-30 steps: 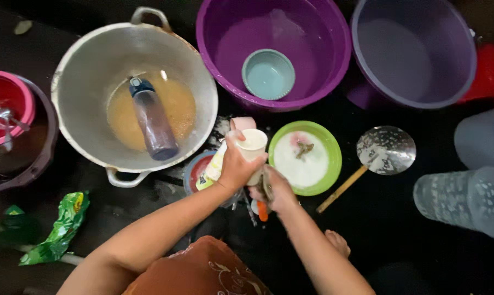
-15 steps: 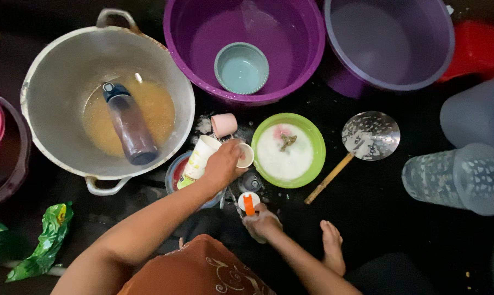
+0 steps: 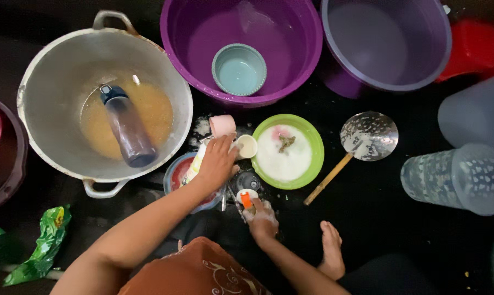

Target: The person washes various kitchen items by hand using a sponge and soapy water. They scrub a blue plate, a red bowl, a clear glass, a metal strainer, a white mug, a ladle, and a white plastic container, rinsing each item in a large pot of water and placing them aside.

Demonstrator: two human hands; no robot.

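My left hand (image 3: 216, 162) lies flat over a cluster of cups, its fingers stretched toward a pink cup (image 3: 223, 125) lying on its side. Its thumb touches a small white cup (image 3: 247, 146), also tipped over. A tall cream cup with green print (image 3: 194, 167) is partly hidden under the palm, over a red dish with a blue rim (image 3: 175, 176). My right hand (image 3: 260, 218), covered in suds, grips a small white and orange object (image 3: 247, 198) near a dark glass (image 3: 249, 180). A green bowl of white foam (image 3: 314, 164) stands just to the right.
A big metal pot (image 3: 44, 82) holds brownish water and a bottle (image 3: 127, 130). A purple basin (image 3: 301, 60) contains a teal bowl (image 3: 239, 69); another purple basin (image 3: 386, 43) stands beside it. A skimmer (image 3: 369, 136), clear plastic containers (image 3: 454, 177), a green wrapper (image 3: 39, 251) and a bare foot (image 3: 331, 248) lie around.
My left hand set the white cup down by the green bowl and spread over the cups. My right hand dropped lower and took the white and orange object. The view shifted right.
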